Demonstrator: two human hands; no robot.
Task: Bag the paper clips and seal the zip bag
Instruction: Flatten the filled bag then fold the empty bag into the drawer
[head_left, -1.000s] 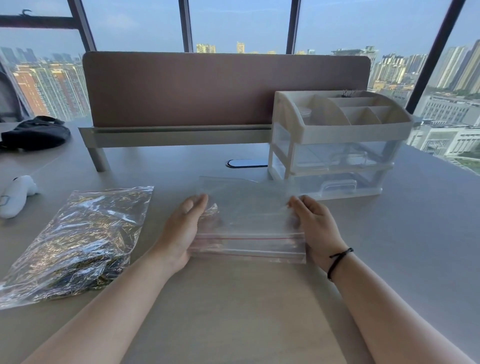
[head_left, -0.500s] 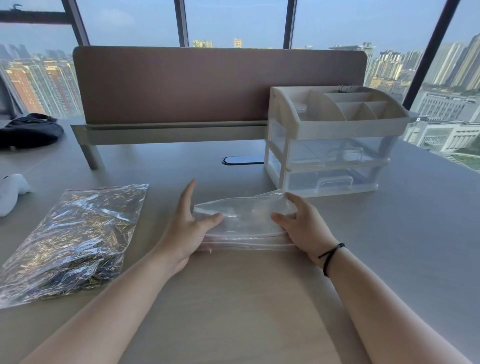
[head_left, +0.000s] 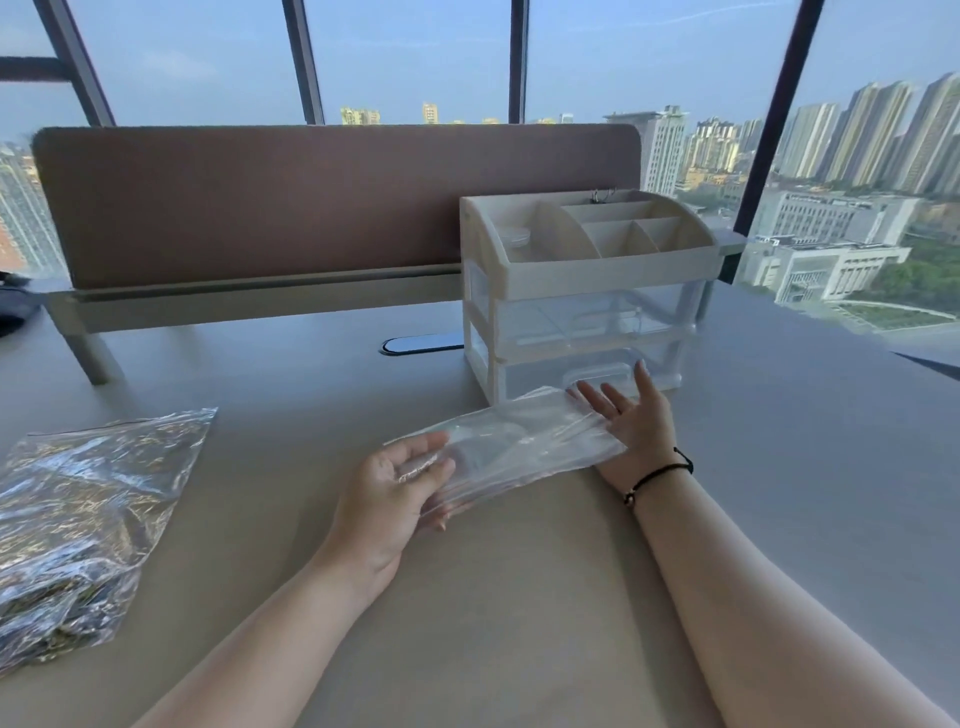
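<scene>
i see my left hand (head_left: 387, 493) pinching the clear bag (head_left: 511, 449), its length slanting up toward the organizer (head_left: 587, 291); my right hand (head_left: 631, 415) lies flat, fingers spread, against its far end

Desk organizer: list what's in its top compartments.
The desk organizer shows a small clear round container front left and binder clips at the back; other compartment floors are partly hidden.

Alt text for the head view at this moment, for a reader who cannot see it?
A person holds an empty clear zip bag just above a grey desk, the left hand gripping one end, the right hand open against the other. A large bag of paper clips lies to the left; a white drawer organizer stands behind.
</scene>
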